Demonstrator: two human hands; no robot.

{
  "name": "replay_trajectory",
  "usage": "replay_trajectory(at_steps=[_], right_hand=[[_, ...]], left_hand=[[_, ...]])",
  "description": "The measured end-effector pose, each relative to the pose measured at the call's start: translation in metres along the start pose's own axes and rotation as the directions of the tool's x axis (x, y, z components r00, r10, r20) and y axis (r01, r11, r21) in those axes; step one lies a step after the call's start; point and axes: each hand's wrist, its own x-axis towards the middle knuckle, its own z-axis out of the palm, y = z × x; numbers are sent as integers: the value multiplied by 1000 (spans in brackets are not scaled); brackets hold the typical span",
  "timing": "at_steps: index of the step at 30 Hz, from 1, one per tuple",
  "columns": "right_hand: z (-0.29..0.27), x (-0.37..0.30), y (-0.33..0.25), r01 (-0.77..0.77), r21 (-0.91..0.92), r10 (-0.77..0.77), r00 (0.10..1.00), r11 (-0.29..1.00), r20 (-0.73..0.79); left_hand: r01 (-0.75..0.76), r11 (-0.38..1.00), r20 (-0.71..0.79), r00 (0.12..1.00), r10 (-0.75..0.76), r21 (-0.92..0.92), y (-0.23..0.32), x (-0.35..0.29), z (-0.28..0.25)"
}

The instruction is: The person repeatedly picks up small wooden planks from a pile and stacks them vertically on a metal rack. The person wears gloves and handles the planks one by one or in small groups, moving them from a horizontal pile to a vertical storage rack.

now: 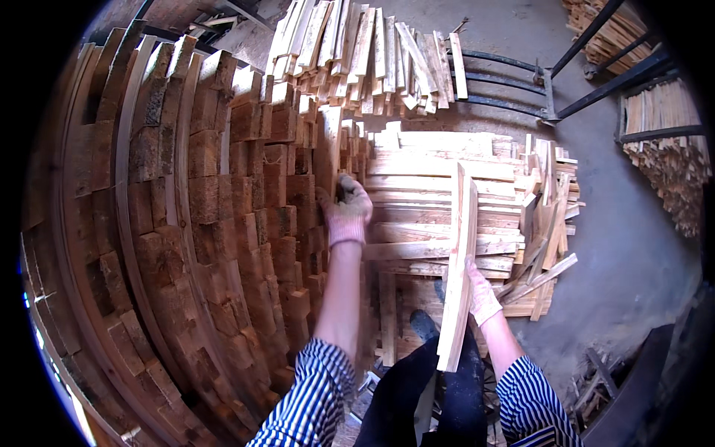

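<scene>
My left hand (348, 212), in a pinkish work glove, is closed at the lower end of a pale wooden board (328, 145) against the tall stack on the left; its fingertips are partly hidden. My right hand (482, 296), gloved too, grips the right side of long wooden strips (457, 276), seemingly two lying side by side. They point away from me, above my legs and over the lit pile of wooden slats (439, 182).
The tall timber stack (160, 223) rises close along my left. Beyond the slats is another strip pile (357, 52), with a black metal rack (550, 89) beside it. More bundled wood (663, 149) stands far right on the grey floor (596, 246). Loose strips jut from the pile's right edge.
</scene>
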Motion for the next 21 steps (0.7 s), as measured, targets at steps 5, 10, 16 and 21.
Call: replay_trajectory(at_steps=[5, 10, 16, 21], right_hand=[[-1, -71, -36, 105, -362, -150, 984, 926, -99], [-19, -130, -96, 347, -545, -365, 928, 763, 80], [-13, -186, -166, 180, -880, -561, 820, 440, -113], [-29, -212, -174, 27, -885, -550, 792, 465, -265]], left_hand=[[-47, 975, 148, 989, 14, 216, 2, 31, -26], [-147, 814, 152, 986, 73, 562, -157, -49, -97], [35, 559, 54, 988, -143, 828, -164, -99, -201], [175, -6, -173, 963, -207, 985, -125, -135, -278]])
